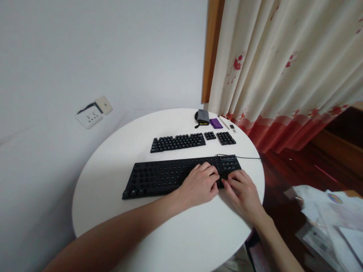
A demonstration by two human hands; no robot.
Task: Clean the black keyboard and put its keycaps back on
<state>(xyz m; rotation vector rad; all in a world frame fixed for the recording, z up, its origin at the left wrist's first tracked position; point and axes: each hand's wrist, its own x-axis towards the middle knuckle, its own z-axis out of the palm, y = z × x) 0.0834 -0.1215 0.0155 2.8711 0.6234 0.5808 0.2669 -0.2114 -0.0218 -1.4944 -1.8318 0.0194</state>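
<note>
A black keyboard (161,175) lies on the white round table, most of its keycaps off and the bare switch posts showing. A few caps remain at its front left corner. My left hand (201,183) rests over the right half of the keyboard with curled fingers, its fingertips hidden from me. Close beside it, my right hand (242,190) bends over the front right of the keyboard, thumb and fingers drawn together. Whatever sits between the fingers of either hand is too small or hidden. Behind the keyboard, the removed keycaps (178,142) stand grouped in rows.
Farther back on the table (102,181) are a grey pouch (203,116), a folded purple cloth (216,123), a thin brush-like stick (224,122) and a small keycap-puller-like piece (232,127). A cable (246,157) runs off the right edge. Plastic bags (334,215) lie at right.
</note>
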